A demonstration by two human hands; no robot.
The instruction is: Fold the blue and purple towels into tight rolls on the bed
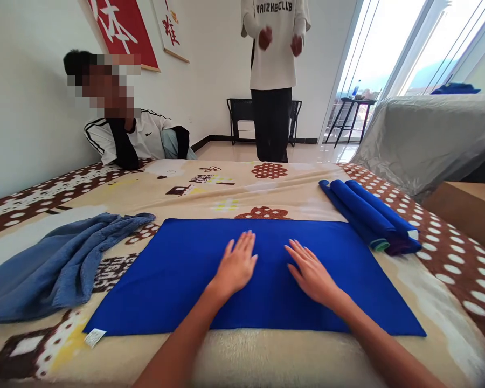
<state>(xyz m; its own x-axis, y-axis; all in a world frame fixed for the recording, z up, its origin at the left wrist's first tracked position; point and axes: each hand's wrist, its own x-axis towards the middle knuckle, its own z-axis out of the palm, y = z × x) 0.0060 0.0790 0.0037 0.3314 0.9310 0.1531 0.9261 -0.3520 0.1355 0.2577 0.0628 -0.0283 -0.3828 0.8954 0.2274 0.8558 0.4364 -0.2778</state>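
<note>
A blue towel [157,280] lies spread flat in front of me, with a small white label at its near left corner. My left hand [236,264] rests palm down near the middle of the towel, fingers stretched out. To its right, my right hand [310,272] is also palm down over the cloth, its fingers straight and the thumb a little apart. Neither hand grips anything. Several rolled blue towels [366,213] lie side by side past the far right corner. On the left is a crumpled grey-blue cloth [70,258].
A patterned blanket [202,199] covers the bed under everything. One person [137,132] leans at the far left edge; another person [272,59] stands beyond the bed. At right are a plastic-covered piece of furniture [436,129], a brown box [469,210] and a black stool [353,110].
</note>
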